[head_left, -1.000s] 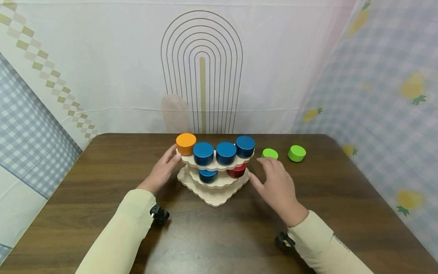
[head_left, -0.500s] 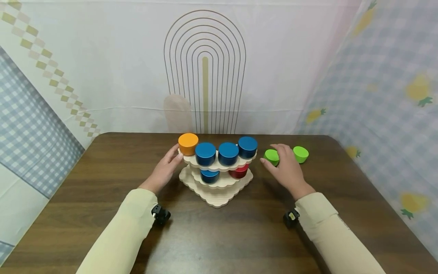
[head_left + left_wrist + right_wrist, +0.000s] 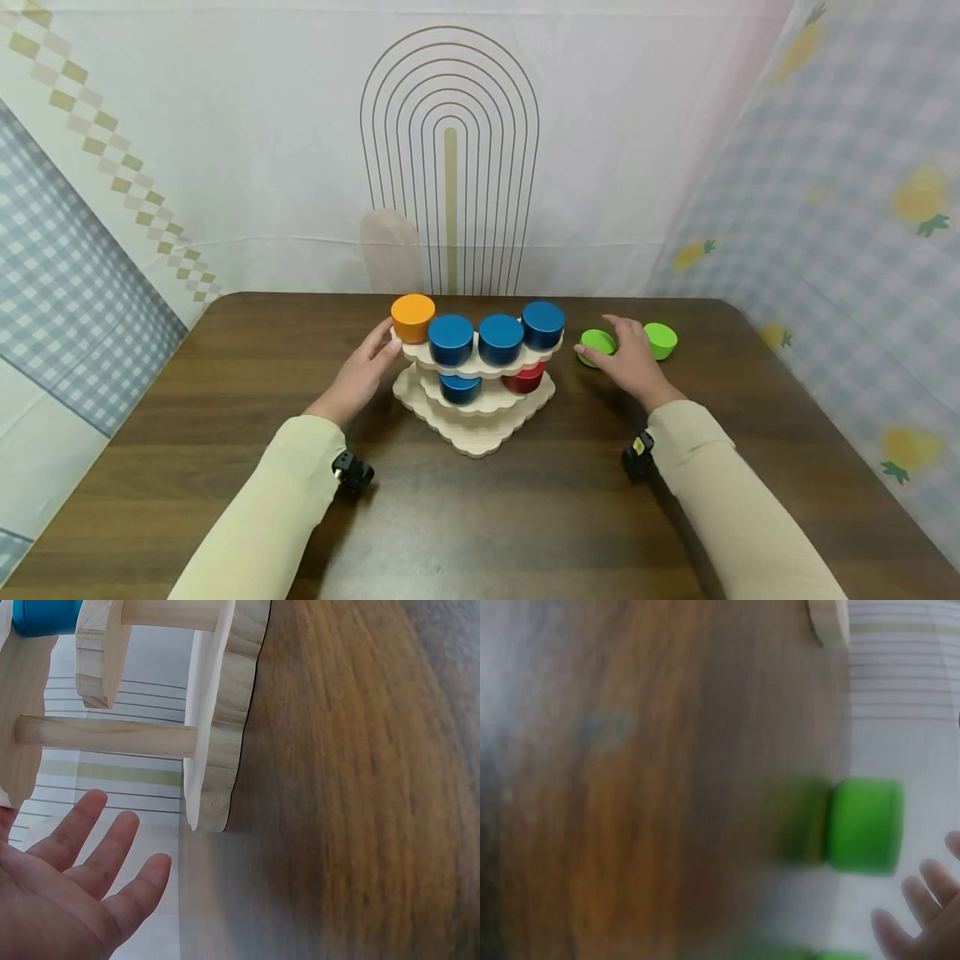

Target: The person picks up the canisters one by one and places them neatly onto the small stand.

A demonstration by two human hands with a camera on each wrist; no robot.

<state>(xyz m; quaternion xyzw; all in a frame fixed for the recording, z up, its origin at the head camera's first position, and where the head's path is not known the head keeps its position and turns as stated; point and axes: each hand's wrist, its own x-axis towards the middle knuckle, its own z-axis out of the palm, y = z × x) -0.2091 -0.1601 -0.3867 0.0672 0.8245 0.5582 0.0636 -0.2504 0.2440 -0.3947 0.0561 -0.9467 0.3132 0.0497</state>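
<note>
My left hand (image 3: 356, 379) is at the left end of the top tier of a pale wooden tiered stand (image 3: 472, 433), its thumb and index finger beside an orange cylinder block (image 3: 412, 319). In the left wrist view its other fingers (image 3: 112, 851) spread loosely below the boards. My right hand (image 3: 630, 362) reaches around a green cylinder block (image 3: 597, 343), thumb on the near side and fingers beyond. The right wrist view shows that green block apart from the visible relaxed fingers (image 3: 922, 896); the thumb's contact is hard to tell.
Several blue cylinder blocks (image 3: 452, 342) stand on the stand's top tier; a lower tier carries another blue block (image 3: 460, 388) and a red block (image 3: 525, 378). A second green block (image 3: 661, 340) sits on the dark wooden table (image 3: 480, 525), right of my right hand. A patterned cloth (image 3: 600, 167) hangs behind.
My right hand has moved away from the stand's right side, rightward to the nearer green block. My left hand has stayed at the stand, and the blocks keep their places.
</note>
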